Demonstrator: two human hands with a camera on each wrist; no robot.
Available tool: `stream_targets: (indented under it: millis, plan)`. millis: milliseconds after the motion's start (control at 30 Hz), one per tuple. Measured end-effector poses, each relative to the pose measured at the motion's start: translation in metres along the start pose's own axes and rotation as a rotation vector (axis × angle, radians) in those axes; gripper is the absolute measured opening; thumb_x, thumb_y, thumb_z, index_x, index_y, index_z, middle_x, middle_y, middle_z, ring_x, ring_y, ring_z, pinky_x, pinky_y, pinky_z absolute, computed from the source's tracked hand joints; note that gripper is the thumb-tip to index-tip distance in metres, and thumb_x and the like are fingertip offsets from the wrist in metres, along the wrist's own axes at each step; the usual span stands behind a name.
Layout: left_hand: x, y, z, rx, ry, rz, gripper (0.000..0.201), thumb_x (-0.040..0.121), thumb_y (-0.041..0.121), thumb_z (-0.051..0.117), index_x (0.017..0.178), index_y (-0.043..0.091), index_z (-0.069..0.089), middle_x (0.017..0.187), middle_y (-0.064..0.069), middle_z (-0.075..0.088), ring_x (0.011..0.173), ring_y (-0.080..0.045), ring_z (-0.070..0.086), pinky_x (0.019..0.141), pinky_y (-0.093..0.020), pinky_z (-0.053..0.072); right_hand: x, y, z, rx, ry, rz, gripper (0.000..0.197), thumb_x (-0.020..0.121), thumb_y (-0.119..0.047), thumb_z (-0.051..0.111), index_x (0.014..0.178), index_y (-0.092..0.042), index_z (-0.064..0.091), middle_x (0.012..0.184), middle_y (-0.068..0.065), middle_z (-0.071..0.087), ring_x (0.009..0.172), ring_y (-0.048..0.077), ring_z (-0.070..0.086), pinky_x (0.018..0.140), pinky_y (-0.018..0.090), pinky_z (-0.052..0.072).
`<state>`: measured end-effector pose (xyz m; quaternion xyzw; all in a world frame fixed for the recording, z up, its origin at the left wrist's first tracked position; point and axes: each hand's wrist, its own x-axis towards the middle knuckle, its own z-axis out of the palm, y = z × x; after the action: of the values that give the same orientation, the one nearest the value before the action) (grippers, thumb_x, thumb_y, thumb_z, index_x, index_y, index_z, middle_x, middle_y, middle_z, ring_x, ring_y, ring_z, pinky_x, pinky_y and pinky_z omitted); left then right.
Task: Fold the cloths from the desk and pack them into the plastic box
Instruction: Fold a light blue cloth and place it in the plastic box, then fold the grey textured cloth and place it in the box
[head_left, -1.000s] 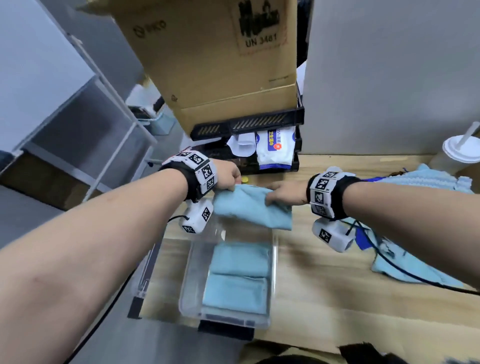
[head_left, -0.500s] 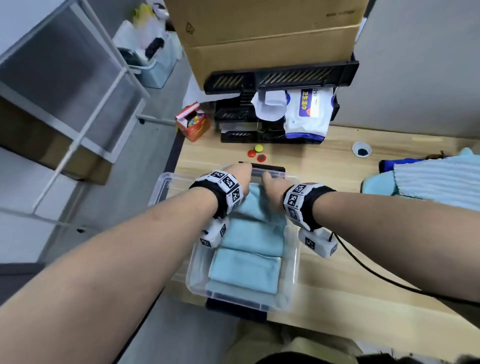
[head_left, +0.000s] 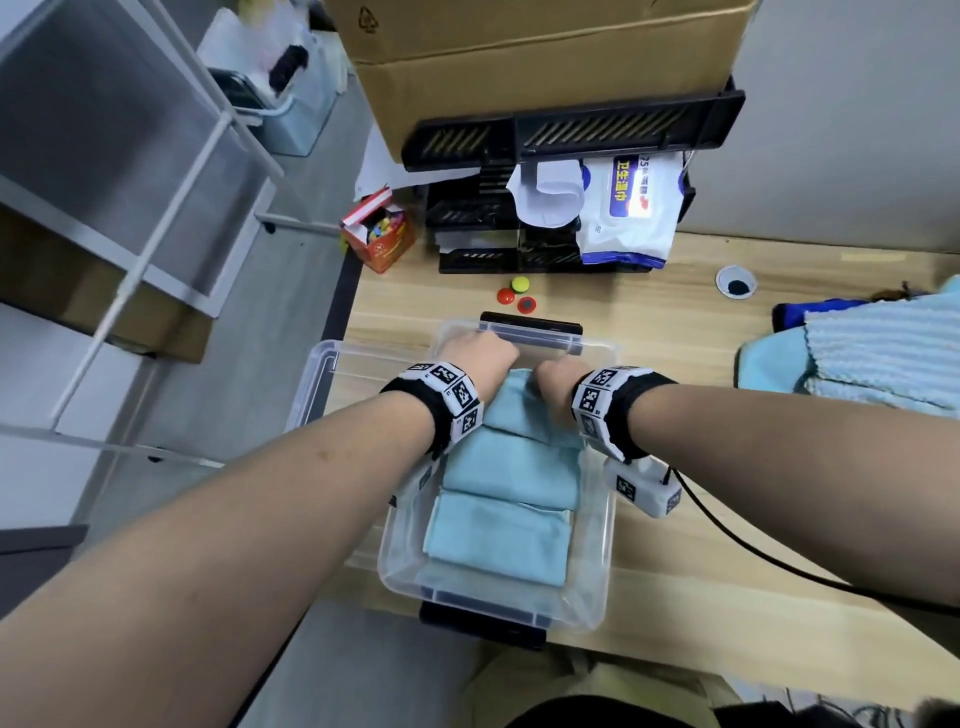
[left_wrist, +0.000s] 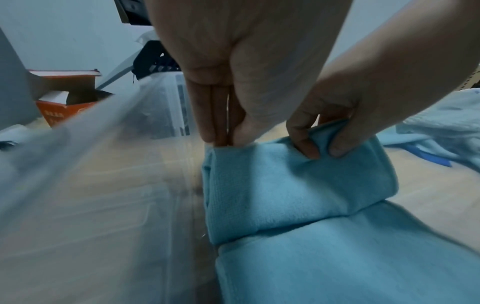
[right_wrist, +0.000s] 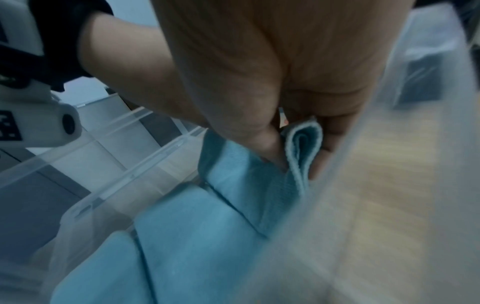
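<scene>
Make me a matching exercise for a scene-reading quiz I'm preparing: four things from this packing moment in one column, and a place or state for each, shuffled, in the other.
Things:
1. third folded cloth
2. wet wipes pack
3. red box
4. striped towel

Places or states:
A. open, at the desk's left edge
B. unfolded, at the desk's right
C. held by both hands at the plastic box's far end
D. leaning on the black organiser

Pairs: 1-C, 2-D, 3-A, 4-B

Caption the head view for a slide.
Both hands, left hand and right hand, tuck a third folded blue cloth into the clear plastic box.
</scene>
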<state>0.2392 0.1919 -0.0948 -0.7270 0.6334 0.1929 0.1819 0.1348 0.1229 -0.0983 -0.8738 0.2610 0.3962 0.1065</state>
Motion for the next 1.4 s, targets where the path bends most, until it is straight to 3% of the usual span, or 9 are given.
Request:
stream_targets:
  millis: [200, 400, 500, 600, 800, 967, 1133, 1300, 1400]
  plan:
    - [0.003, 0.006, 0.019, 0.028, -0.045, -0.002, 0.027, 0.086, 0.011, 0.059, 0.112, 0.008, 0.064, 0.112, -0.011, 0.06, 0.103, -0.028, 0.059, 0.081, -0.037, 0.052, 0.028, -0.001, 0.021, -0.137, -0.142, -0.037, 0.06, 0.074, -0.022, 0.079, 0.129, -0.017, 0.057, 0.121, 0.001, 0.061, 0.113, 0.028, 0.062, 0.091, 0.047, 0.054]
    - [0.012, -0.002, 0.033, -0.091, -0.137, -0.035, 0.056, 0.08, 0.013, 0.066, 0.131, 0.009, 0.042, 0.12, -0.014, 0.057, 0.109, -0.033, 0.058, 0.088, -0.043, 0.052, -0.008, -0.003, 0.019, -0.26, 0.017, -0.055, 0.054, 0.083, -0.024, 0.071, 0.132, -0.013, 0.053, 0.124, 0.013, 0.05, 0.11, 0.031, 0.057, 0.082, 0.039, 0.05]
    - [0.017, -0.003, 0.033, -0.087, -0.192, -0.04, 0.048, 0.082, 0.013, 0.062, 0.125, 0.005, 0.043, 0.115, -0.016, 0.063, 0.103, -0.035, 0.063, 0.082, -0.042, 0.054, -0.017, -0.01, 0.023, -0.458, 0.094, -0.068, 0.048, 0.087, -0.029, 0.059, 0.133, -0.016, 0.053, 0.123, 0.011, 0.042, 0.111, 0.028, 0.045, 0.077, 0.034, 0.038]
    - [0.022, -0.003, 0.036, -0.087, -0.21, -0.079, 0.045, 0.085, 0.014, 0.06, 0.125, 0.005, 0.043, 0.111, -0.014, 0.066, 0.099, -0.034, 0.065, 0.073, -0.037, 0.051, -0.007, -0.01, 0.027, -0.51, -0.061, -0.058, 0.044, 0.085, -0.028, 0.064, 0.128, -0.019, 0.057, 0.126, 0.007, 0.042, 0.117, 0.026, 0.044, 0.088, 0.041, 0.049]
    - [0.026, -0.002, 0.036, 0.159, -0.437, -0.019, 0.003, 0.078, 0.019, 0.065, 0.078, 0.016, 0.063, 0.066, 0.0, 0.051, 0.063, -0.023, 0.057, 0.071, -0.044, 0.06, 0.033, -0.008, 0.049, -0.7, -0.273, -0.086, 0.054, 0.086, -0.039, 0.064, 0.136, -0.025, 0.048, 0.144, 0.002, 0.039, 0.132, 0.033, 0.036, 0.098, 0.057, 0.044]
    - [0.028, 0.006, 0.04, 0.291, -0.544, 0.041, 0.008, 0.074, 0.023, 0.065, 0.069, 0.019, 0.061, 0.064, 0.002, 0.053, 0.062, -0.02, 0.058, 0.072, -0.042, 0.06, 0.023, -0.013, 0.055, -0.557, -0.226, 0.0, 0.071, 0.08, -0.034, 0.074, 0.142, -0.021, 0.042, 0.147, 0.006, 0.033, 0.134, 0.034, 0.037, 0.101, 0.064, 0.038]
    - [0.015, 0.01, 0.014, 0.194, -0.432, 0.019, 0.011, 0.083, 0.023, 0.063, 0.084, 0.012, 0.064, 0.065, 0.003, 0.05, 0.068, -0.021, 0.059, 0.075, -0.03, 0.055, -0.01, 0.001, 0.014, -0.217, -0.118, -0.091, 0.008, 0.085, -0.017, 0.06, 0.092, -0.014, 0.062, 0.094, 0.005, 0.064, 0.079, 0.028, 0.059, 0.077, 0.034, 0.054]
    - [0.005, 0.027, -0.05, 0.022, -0.348, -0.059, 0.013, 0.086, 0.019, 0.051, 0.075, 0.014, 0.056, 0.076, -0.006, 0.065, 0.072, -0.024, 0.066, 0.075, -0.033, 0.057, -0.042, 0.031, -0.02, 0.021, 0.111, -0.231, 0.026, 0.09, -0.02, 0.048, 0.106, -0.009, 0.065, 0.107, 0.008, 0.068, 0.096, 0.029, 0.062, 0.081, 0.033, 0.052]
    - [0.005, 0.047, -0.094, -0.043, -0.321, -0.071, 0.016, 0.095, 0.018, 0.054, 0.099, 0.009, 0.066, 0.097, -0.007, 0.068, 0.085, -0.026, 0.065, 0.072, -0.029, 0.049, -0.069, 0.061, -0.037, 0.159, 0.258, -0.261, 0.017, 0.085, -0.022, 0.054, 0.094, -0.011, 0.063, 0.094, 0.008, 0.068, 0.089, 0.03, 0.063, 0.073, 0.029, 0.05]
